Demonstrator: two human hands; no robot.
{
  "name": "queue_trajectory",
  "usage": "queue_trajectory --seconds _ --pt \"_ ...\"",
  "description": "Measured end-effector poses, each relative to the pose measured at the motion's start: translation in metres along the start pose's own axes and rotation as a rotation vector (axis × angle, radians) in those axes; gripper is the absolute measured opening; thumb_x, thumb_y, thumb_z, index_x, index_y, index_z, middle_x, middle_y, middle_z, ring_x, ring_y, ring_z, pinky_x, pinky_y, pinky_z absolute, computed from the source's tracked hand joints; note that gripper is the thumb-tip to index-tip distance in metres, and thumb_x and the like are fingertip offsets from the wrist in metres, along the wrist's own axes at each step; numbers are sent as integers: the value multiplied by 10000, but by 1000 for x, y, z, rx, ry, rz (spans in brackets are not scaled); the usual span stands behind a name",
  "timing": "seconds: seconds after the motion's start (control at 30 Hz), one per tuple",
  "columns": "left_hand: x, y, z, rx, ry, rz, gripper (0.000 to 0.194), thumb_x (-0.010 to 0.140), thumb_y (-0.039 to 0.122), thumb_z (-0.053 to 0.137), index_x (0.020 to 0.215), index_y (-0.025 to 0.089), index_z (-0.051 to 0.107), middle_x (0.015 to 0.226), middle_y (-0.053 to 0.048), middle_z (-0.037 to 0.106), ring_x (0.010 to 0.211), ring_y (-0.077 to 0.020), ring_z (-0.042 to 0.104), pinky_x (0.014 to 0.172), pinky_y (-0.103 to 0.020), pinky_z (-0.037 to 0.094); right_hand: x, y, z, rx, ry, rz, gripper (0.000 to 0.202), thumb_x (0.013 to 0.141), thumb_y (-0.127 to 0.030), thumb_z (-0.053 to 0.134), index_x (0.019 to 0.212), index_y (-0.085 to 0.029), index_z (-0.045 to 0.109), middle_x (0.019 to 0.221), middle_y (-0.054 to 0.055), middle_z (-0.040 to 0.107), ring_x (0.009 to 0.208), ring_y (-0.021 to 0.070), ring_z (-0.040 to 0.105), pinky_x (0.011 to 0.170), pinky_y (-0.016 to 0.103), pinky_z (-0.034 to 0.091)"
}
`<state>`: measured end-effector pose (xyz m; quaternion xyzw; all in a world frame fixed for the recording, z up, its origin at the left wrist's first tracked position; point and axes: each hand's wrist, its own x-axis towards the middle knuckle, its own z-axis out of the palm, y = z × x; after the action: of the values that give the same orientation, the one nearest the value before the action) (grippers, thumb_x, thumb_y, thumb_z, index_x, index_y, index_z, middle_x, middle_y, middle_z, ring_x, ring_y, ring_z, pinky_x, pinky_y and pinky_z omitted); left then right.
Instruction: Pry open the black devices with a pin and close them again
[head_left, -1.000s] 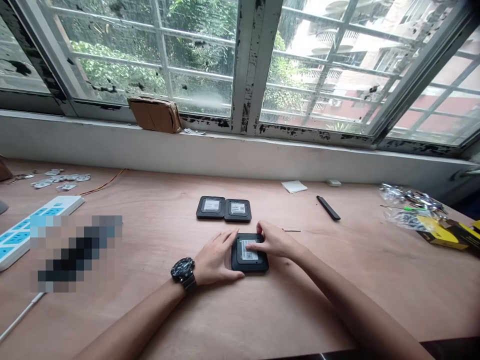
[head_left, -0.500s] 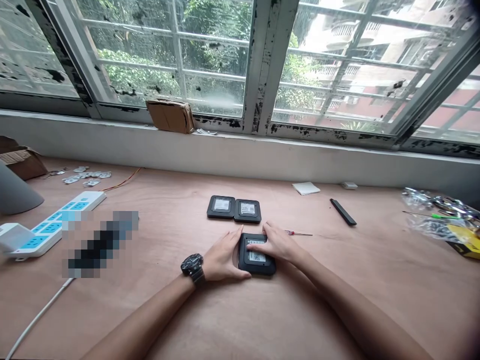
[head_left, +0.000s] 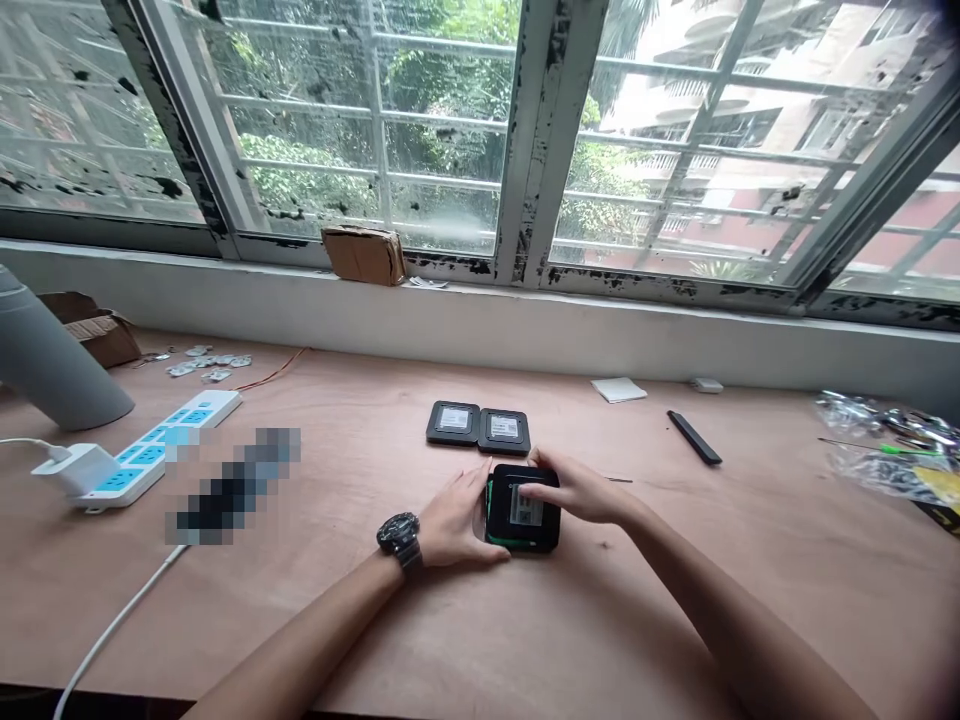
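Two hands meet at one black box (head_left: 541,537), which lies on the counter (head_left: 600,630) directly before you. Your left hand (head_left: 459,515) is clamped around its left side, fingers at the far corner and thumb at the near edge; a dark wristwatch (head_left: 399,540) encircles that wrist. Your right hand (head_left: 585,488) is clamped on the same box, its thumb lying across the white label (head_left: 526,512) and its other fingers at the far right corner. A green strip (head_left: 520,544) shows along the box's left and near edges. Just beyond your hands, a left labelled box (head_left: 453,422) and a right labelled box (head_left: 504,430) lie flat, side by side. Beside your right hand a thin rod (head_left: 620,480) is partly visible. Farther right lie a black bar (head_left: 694,438), white paper (head_left: 619,390), a small white block (head_left: 706,385) and clear plastic bags (head_left: 862,410). To your left, a white power strip (head_left: 161,445) bears a white adapter (head_left: 79,470); the pixelated patch nearby cannot be read. A brown carton (head_left: 362,257) rests on the windowsill (head_left: 480,325).
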<state>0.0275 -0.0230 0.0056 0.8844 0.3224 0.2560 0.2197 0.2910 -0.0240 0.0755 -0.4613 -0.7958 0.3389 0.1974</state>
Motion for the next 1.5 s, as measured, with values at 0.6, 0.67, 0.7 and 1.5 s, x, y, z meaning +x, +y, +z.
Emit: queue_trajectory --seconds 0.6,0.67,0.7,1.5 --pt "-73 4 -21 442 200 -226 814 913 624 650 1574 268 334 1429 -68 618 1249 -303 634 1204 -521 352 -55 55 -20 -740 341 -535 147 997 -170 573 978 -249 695 1071 68 709 934 228 651 837 389 520" --pt "-72 4 -16 461 231 -226 776 930 616 627 1570 272 356 1421 -53 626 1229 -304 652 1175 -490 411 -62 76 -9 -723 377 -497 201 987 -110 543 988 -246 691 1060 70 707 922 223 664 809 383 535" --pt "-72 5 -14 474 242 -222 754 941 613 611 1568 272 366 1422 -51 625 1226 -308 655 1164 -487 428 -64 84 -5 -706 380 -480 213 982 -98 534 992 -244 689 1080 76 704 944 227 670 811 385 545" --pt "-92 -33 -41 553 -63 -171 975 929 697 549 1646 246 67 1666 -116 214 1513 -362 287 1235 -563 243 -71 92 -4 -280 139 -76 848 848 -552 742 1556 -267 373 1528 137 509 1378 345 512 1123 554 462"
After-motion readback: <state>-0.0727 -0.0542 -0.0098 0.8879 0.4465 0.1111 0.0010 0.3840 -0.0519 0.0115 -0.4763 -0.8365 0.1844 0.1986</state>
